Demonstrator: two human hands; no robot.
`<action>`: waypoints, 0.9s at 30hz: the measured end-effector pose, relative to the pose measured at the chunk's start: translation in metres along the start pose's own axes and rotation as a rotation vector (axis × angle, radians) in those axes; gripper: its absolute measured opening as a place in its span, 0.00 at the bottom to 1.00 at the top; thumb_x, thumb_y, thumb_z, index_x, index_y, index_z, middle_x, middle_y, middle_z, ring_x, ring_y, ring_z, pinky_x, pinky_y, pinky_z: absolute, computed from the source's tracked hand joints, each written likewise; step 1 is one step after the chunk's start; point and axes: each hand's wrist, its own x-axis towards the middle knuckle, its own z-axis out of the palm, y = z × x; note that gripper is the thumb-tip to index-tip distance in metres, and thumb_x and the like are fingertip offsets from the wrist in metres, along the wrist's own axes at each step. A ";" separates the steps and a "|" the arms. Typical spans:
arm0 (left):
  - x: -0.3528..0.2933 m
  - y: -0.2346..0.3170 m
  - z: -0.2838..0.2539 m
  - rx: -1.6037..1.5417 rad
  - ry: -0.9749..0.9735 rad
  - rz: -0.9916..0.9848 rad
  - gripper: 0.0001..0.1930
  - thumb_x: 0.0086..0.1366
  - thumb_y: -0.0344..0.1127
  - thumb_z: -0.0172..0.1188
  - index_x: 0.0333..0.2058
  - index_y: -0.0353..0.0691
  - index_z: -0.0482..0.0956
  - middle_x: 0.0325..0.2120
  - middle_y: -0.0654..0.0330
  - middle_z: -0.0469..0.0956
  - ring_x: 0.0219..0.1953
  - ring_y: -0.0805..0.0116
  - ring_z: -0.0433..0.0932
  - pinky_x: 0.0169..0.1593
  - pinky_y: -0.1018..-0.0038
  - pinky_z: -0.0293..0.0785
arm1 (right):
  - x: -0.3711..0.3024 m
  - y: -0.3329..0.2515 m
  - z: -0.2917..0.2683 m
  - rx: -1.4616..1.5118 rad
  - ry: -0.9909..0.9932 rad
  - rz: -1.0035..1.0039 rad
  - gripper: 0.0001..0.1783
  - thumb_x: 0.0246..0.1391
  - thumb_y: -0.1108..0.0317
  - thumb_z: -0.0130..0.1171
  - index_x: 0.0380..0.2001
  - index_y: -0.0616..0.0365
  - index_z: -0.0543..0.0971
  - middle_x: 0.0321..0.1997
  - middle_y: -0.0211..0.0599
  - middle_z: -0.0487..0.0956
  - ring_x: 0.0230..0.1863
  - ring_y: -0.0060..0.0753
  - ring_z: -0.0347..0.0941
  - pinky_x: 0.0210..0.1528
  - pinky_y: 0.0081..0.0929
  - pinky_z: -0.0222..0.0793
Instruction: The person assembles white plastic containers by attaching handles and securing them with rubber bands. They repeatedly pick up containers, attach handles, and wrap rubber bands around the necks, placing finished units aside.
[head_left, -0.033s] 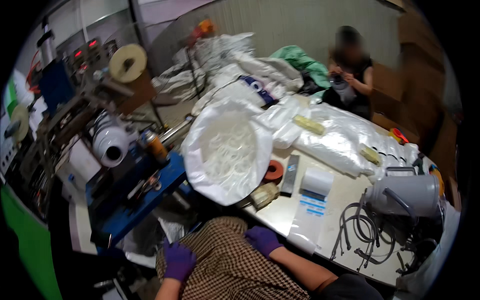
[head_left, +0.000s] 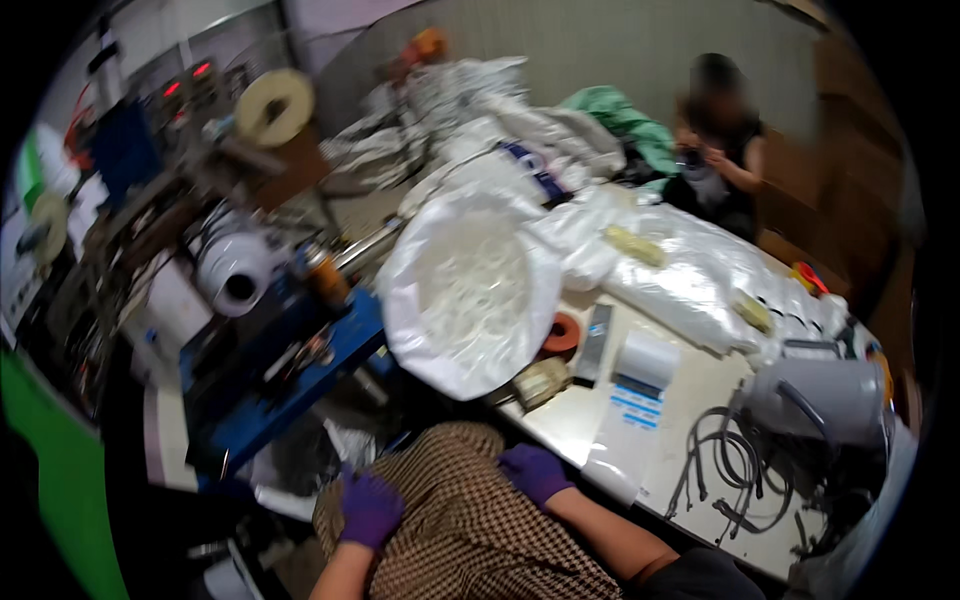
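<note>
A brown-and-black checked cloth [head_left: 465, 510] covers my lap. My left hand [head_left: 372, 508], in a purple glove, lies on its left side, fingers loosely spread and pointing forward. On the cloth's right edge, close to the table's front edge, rests my right hand [head_left: 536, 474] in a matching glove, its fingers loosely laid out. I see no tool or part in either hand. Straight ahead of them stands a large white plastic sack [head_left: 405, 345], open at the top, with many clear ring-like pieces [head_left: 475, 290] inside.
A machine with a blue base [head_left: 235, 435] stands at left. The white table [head_left: 575, 425] carries a red-brown tape roll [head_left: 562, 335], grey bar [head_left: 594, 345], clear film roll [head_left: 645, 362], grey straps [head_left: 725, 465] and a grey bucket [head_left: 815, 400]. A person [head_left: 718, 150] sits beyond.
The view has turned slightly, so the surroundings sit a little farther right. My hands stay on the cloth in much the same pose.
</note>
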 end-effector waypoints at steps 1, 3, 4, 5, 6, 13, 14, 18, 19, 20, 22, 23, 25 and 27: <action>0.002 0.010 0.009 0.055 -0.068 0.003 0.14 0.62 0.47 0.59 0.31 0.45 0.87 0.33 0.59 0.83 0.46 0.58 0.78 0.72 0.38 0.49 | -0.001 0.001 0.001 -0.007 0.043 -0.043 0.11 0.58 0.63 0.63 0.44 0.48 0.85 0.41 0.44 0.82 0.44 0.53 0.79 0.49 0.45 0.75; 0.006 0.030 0.024 -0.012 -0.092 0.001 0.13 0.64 0.44 0.57 0.35 0.45 0.87 0.34 0.59 0.84 0.49 0.58 0.77 0.73 0.39 0.47 | -0.005 0.001 0.003 -0.001 0.055 -0.079 0.11 0.57 0.65 0.64 0.44 0.48 0.85 0.41 0.44 0.82 0.44 0.52 0.80 0.48 0.44 0.76; 0.007 0.039 0.030 -0.108 -0.176 -0.030 0.13 0.65 0.43 0.56 0.37 0.44 0.87 0.36 0.59 0.84 0.50 0.58 0.77 0.73 0.40 0.46 | -0.007 0.001 0.003 0.023 0.073 -0.078 0.11 0.57 0.66 0.65 0.44 0.49 0.85 0.41 0.44 0.82 0.44 0.52 0.80 0.48 0.44 0.76; 0.009 0.046 0.034 -0.180 -0.203 -0.034 0.14 0.65 0.42 0.55 0.38 0.44 0.87 0.39 0.59 0.84 0.52 0.58 0.76 0.74 0.41 0.45 | -0.008 -0.001 0.004 0.022 0.045 -0.065 0.11 0.57 0.66 0.65 0.44 0.49 0.85 0.41 0.44 0.82 0.44 0.51 0.80 0.48 0.44 0.76; 0.010 0.051 0.036 -0.148 -0.223 -0.047 0.14 0.65 0.41 0.54 0.39 0.44 0.86 0.40 0.59 0.83 0.52 0.59 0.76 0.74 0.41 0.45 | -0.009 -0.002 0.003 0.031 0.052 -0.060 0.11 0.57 0.66 0.65 0.44 0.49 0.85 0.41 0.44 0.82 0.44 0.51 0.80 0.48 0.43 0.76; 0.002 0.040 -0.005 -0.214 -0.060 -0.067 0.13 0.63 0.39 0.57 0.41 0.44 0.86 0.36 0.57 0.82 0.50 0.57 0.79 0.76 0.48 0.45 | -0.006 -0.005 -0.001 -0.046 0.000 -0.005 0.11 0.59 0.64 0.63 0.46 0.47 0.84 0.42 0.43 0.82 0.44 0.52 0.80 0.48 0.44 0.76; -0.002 0.035 -0.016 -0.261 -0.030 -0.071 0.12 0.62 0.39 0.57 0.41 0.45 0.86 0.35 0.57 0.81 0.49 0.57 0.79 0.76 0.50 0.47 | -0.006 -0.004 -0.001 -0.047 -0.001 -0.024 0.11 0.59 0.64 0.63 0.46 0.47 0.84 0.42 0.43 0.82 0.44 0.51 0.80 0.47 0.43 0.76; -0.018 0.011 -0.057 -0.479 0.245 -0.140 0.14 0.59 0.41 0.63 0.42 0.43 0.83 0.39 0.59 0.83 0.47 0.59 0.80 0.69 0.55 0.58 | -0.009 -0.003 0.000 -0.019 -0.012 -0.053 0.11 0.59 0.64 0.64 0.45 0.46 0.84 0.40 0.41 0.82 0.42 0.50 0.80 0.46 0.42 0.76; -0.022 0.006 -0.063 -0.425 0.407 -0.143 0.15 0.61 0.43 0.63 0.42 0.41 0.83 0.40 0.56 0.83 0.47 0.57 0.81 0.63 0.56 0.63 | -0.010 -0.005 0.001 -0.014 -0.027 -0.034 0.11 0.59 0.63 0.64 0.45 0.46 0.85 0.40 0.40 0.82 0.41 0.50 0.80 0.45 0.42 0.76; -0.027 -0.001 -0.065 -0.432 0.398 -0.206 0.15 0.61 0.44 0.63 0.42 0.41 0.82 0.40 0.56 0.83 0.46 0.56 0.80 0.63 0.56 0.63 | -0.011 -0.006 0.002 -0.011 -0.026 -0.055 0.11 0.59 0.63 0.64 0.45 0.46 0.85 0.40 0.40 0.82 0.41 0.50 0.80 0.45 0.42 0.76; -0.035 -0.013 -0.060 -0.441 0.444 -0.294 0.16 0.63 0.46 0.62 0.42 0.41 0.81 0.38 0.56 0.83 0.44 0.55 0.80 0.64 0.55 0.62 | -0.011 -0.011 0.004 -0.012 -0.037 -0.049 0.12 0.58 0.62 0.64 0.45 0.45 0.85 0.39 0.40 0.82 0.40 0.50 0.80 0.45 0.42 0.77; -0.040 -0.019 -0.052 -0.487 0.435 -0.326 0.17 0.64 0.46 0.61 0.45 0.40 0.81 0.41 0.55 0.83 0.46 0.53 0.80 0.64 0.56 0.63 | -0.010 -0.013 0.006 -0.039 -0.051 -0.058 0.12 0.59 0.61 0.64 0.45 0.45 0.85 0.39 0.40 0.82 0.41 0.49 0.80 0.45 0.42 0.77; -0.050 -0.027 -0.029 -0.586 0.430 -0.405 0.20 0.67 0.45 0.60 0.50 0.38 0.81 0.45 0.52 0.84 0.49 0.50 0.80 0.63 0.57 0.66 | -0.008 -0.016 0.007 -0.063 -0.049 -0.066 0.11 0.59 0.61 0.63 0.45 0.45 0.85 0.39 0.40 0.82 0.41 0.50 0.80 0.45 0.43 0.77; -0.059 -0.025 0.002 -0.866 0.359 -0.533 0.21 0.71 0.45 0.58 0.55 0.36 0.79 0.49 0.49 0.83 0.53 0.48 0.79 0.62 0.59 0.69 | -0.006 -0.016 0.008 -0.087 -0.075 -0.060 0.11 0.59 0.62 0.62 0.45 0.44 0.84 0.39 0.40 0.82 0.41 0.50 0.80 0.45 0.44 0.77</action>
